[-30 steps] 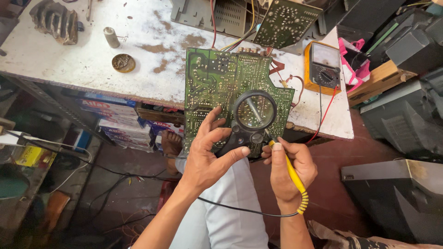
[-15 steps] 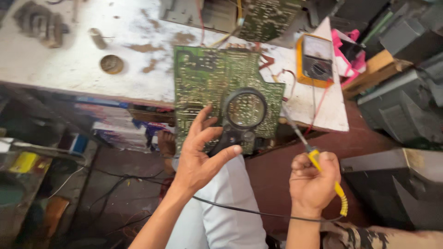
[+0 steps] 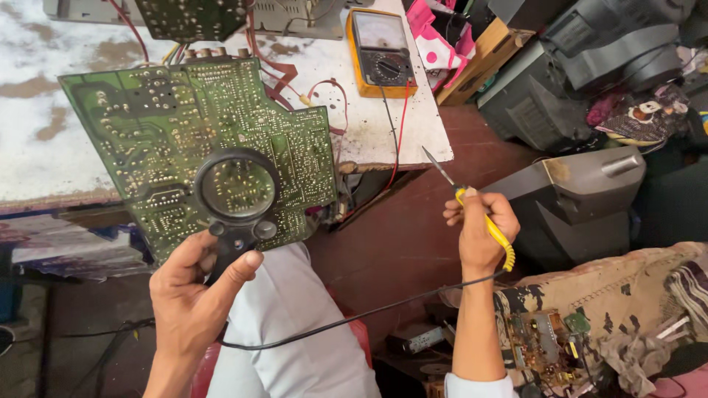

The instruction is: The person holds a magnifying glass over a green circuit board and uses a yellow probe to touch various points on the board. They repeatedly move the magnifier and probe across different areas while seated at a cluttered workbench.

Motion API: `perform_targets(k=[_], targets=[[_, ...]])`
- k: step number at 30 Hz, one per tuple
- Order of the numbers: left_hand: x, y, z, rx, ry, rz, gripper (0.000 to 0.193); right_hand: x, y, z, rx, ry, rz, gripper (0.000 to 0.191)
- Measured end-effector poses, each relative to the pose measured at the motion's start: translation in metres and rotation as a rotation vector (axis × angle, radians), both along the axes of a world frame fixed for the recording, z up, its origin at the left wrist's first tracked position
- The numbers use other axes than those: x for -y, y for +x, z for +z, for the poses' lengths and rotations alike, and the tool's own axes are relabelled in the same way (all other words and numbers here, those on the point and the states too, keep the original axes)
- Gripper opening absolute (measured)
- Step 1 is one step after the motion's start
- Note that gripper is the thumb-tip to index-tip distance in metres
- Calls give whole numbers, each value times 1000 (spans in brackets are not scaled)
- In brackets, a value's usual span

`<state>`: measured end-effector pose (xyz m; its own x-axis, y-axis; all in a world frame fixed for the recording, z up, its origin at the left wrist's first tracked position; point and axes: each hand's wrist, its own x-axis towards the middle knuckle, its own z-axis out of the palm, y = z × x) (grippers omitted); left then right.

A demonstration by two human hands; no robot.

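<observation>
The right hand point(image 3: 481, 234), clenched on the iron point(image 3: 472, 204), has pulled away to 3 o'clock; the left hand point(image 3: 193, 295) keeps gripping the magnifier point(image 3: 237, 189) over the board point(image 3: 147, 125).

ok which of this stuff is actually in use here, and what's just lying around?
In use:
- left hand holding magnifier over green circuit board
- right hand holding yellow-handled soldering iron, clear of the board

Lying about:
- yellow multimeter on the bench
- second board at the bench's far edge
- grey casings on the floor
</observation>
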<state>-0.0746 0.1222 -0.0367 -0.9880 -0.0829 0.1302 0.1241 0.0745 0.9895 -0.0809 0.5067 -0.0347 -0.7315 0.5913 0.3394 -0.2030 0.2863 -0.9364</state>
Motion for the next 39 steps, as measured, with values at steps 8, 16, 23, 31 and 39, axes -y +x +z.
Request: perform_targets(k=[8, 16, 23, 31, 39], targets=[[2, 3, -1, 49, 204, -51, 30, 2, -10, 6, 24, 69, 18, 16], [3, 4, -5, 89, 169, -31, 32, 2, -11, 7, 42, 87, 37, 16], [5, 6, -20, 139, 259, 16, 35, -5, -3, -2, -83, 52, 88, 14], [12, 4, -17, -142, 47, 8, 33, 32, 27, -12, -294, -264, 180, 16], [14, 6, 1, -81, 68, 10, 35, 88, 32, -25, -220, -416, 304, 21]])
